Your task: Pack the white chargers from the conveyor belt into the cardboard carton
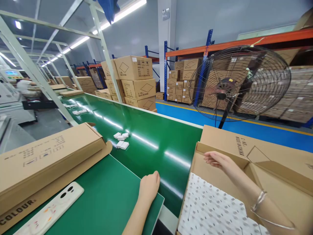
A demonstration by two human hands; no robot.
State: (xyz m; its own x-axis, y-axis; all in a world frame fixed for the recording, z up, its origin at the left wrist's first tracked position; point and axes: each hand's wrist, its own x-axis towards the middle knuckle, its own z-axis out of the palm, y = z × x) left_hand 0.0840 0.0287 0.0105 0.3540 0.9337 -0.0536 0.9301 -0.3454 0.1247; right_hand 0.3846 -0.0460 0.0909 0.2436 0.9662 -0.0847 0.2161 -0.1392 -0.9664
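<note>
My left hand (149, 186) rests as a fist at the edge of the green tabletop, next to the green conveyor belt (146, 130); its palm side is hidden, so I cannot see anything inside it. Over an open cardboard carton (199, 163) at the right, my right hand (218, 160) reaches with fingers stretched out and nothing visible in them. Rows of white chargers (212, 205) fill the near part of that carton. A small group of loose white chargers (123, 145) lies on the belt, ahead of my left hand and apart from it.
On the left stand a closed cardboard box (49, 147) and a phone in a patterned case (52, 210). More white pieces (79, 112) lie farther up the belt. A large fan (227, 88) stands behind the carton. Stacked cartons (137, 78) rise beyond the belt.
</note>
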